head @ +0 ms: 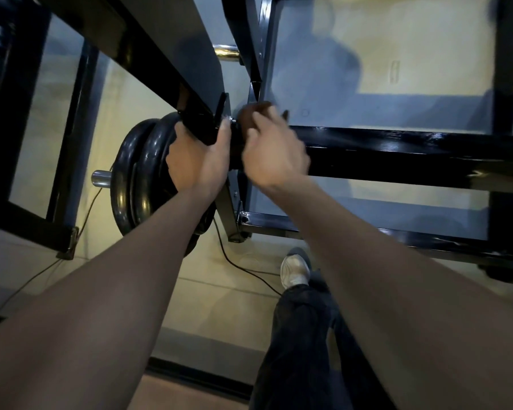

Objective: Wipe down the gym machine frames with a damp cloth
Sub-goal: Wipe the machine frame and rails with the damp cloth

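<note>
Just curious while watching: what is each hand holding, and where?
Left hand grips the black metal frame bracket at its lower end. Right hand holds a bunched dark brown cloth against the frame joint.

Dim indoor light with a yellowish cast on the floor (137, 93), crossed by broad bluish shadows. Glare streaks the glossy black frame bar (397, 143). The right hand (274, 156) is motion-blurred. Wide-angle distortion bends the edges, and the corners are soft.
</note>
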A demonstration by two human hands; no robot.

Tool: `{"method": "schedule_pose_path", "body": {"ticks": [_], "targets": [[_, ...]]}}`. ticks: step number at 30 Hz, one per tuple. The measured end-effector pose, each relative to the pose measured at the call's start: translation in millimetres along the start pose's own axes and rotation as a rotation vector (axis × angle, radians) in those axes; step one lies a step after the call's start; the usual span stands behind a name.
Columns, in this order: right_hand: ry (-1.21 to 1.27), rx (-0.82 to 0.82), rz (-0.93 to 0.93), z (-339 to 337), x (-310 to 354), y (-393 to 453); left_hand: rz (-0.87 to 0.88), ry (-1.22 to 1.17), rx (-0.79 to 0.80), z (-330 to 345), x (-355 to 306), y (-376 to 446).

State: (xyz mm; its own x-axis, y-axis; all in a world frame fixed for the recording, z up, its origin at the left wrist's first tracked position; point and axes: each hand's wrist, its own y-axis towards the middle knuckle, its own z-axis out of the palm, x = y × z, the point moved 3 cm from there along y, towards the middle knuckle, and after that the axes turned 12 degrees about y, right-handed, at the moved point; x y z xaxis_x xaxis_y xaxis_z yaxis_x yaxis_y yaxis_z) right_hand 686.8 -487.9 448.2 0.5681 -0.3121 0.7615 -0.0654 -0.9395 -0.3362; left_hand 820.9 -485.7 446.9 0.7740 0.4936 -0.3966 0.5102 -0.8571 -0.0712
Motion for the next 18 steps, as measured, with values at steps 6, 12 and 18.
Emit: {"method": "schedule_pose_path", "body": {"ticks": [6,12,18], "targets": [[-0.011,0.086,-0.037,-6,3,7,0.038,-0.008,0.032,-3,1,0],[-0.163,0.011,0.005,-56,-53,-26,0.031,-0.044,0.041,-1,6,3],[-0.057,0.1,-0.005,-11,-18,2,0.041,-0.031,0.043,1,6,5]]}}
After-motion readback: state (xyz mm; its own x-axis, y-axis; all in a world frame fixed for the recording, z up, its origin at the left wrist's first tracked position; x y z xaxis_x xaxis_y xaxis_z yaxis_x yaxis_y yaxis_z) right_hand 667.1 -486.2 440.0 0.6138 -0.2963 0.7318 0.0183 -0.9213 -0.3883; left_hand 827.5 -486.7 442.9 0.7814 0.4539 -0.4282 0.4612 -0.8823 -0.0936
